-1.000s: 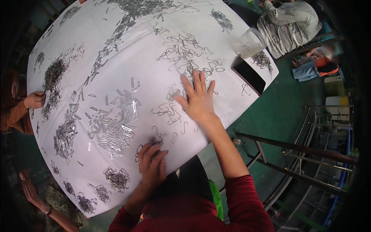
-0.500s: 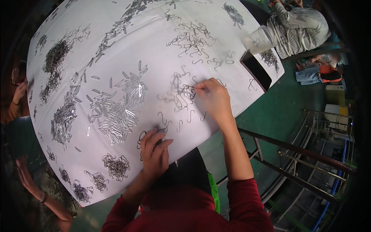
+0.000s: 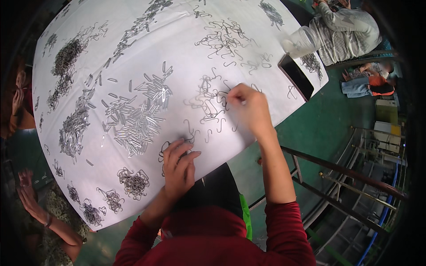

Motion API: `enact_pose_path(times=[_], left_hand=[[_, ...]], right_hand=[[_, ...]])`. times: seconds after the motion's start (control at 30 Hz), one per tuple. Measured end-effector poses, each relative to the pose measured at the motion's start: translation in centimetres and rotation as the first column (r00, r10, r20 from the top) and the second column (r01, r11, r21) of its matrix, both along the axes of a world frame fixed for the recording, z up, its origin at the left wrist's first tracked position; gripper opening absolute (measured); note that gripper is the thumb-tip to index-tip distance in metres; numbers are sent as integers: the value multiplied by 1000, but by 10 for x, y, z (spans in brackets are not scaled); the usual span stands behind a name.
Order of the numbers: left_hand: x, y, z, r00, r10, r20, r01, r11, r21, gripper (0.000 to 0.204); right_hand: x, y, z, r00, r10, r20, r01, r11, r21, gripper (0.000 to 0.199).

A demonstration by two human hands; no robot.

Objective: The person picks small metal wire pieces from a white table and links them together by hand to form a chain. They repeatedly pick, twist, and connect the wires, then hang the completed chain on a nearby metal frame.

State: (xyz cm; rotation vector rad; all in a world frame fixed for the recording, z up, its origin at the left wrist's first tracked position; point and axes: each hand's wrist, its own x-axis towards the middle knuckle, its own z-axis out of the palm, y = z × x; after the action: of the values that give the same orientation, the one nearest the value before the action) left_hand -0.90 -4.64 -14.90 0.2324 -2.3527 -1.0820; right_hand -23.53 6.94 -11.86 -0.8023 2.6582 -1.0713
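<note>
S-shaped wire hooks (image 3: 206, 99): lying loosely clustered mid-table, just left of the right hand (image 3: 253, 106). That hand is hovering at their right border, thumb and fingertips drawn narrowly together; motion blur is hiding the grip, cannot tell whether a hook is in it. Left hand (image 3: 178, 164) is resting by the near edge, fingers curled and slightly apart, partly covering a few dark wire pieces (image 3: 165, 153); cannot tell what the palm is hiding.

Left of the hooks, silvery wire loops (image 3: 133, 117) are lying heaped; a tangled dark heap (image 3: 134, 182) is sitting nearer, single pieces hard to separate. More hooks (image 3: 224, 37) are spreading on the far side. To the right, a phone (image 3: 296, 77) is lying dark-screened beside a clear jar (image 3: 304, 42); any lettering on either is staying too small to read.

Far right, a person in grey (image 3: 341, 35) is sitting, partly lost in the dark rim. Far left, another person's hands (image 3: 17, 99) are showing dimly.
</note>
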Motion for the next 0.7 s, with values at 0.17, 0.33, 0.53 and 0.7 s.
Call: enact_pose_path(times=[0.17, 0.33, 0.53, 0.7], left_hand=[[-1, 0, 0, 1000, -2, -7, 2, 1000, 18, 35], [-1, 0, 0, 1000, -15, 1, 15, 1000, 7, 34], [-3, 1, -1, 1000, -12, -7, 12, 1000, -15, 34], [-2, 1, 0, 1000, -18, -5, 18, 1000, -22, 33]], right_hand=[[-60, 69, -24, 882, -459, 108, 469, 829, -306, 7], [-89, 114, -29, 742, -666, -76, 666, 745, -28, 14], [-40, 71, -18, 973, -153, -174, 138, 986, -95, 11], [10, 18, -9, 990, -71, 119, 63, 995, 72, 13]])
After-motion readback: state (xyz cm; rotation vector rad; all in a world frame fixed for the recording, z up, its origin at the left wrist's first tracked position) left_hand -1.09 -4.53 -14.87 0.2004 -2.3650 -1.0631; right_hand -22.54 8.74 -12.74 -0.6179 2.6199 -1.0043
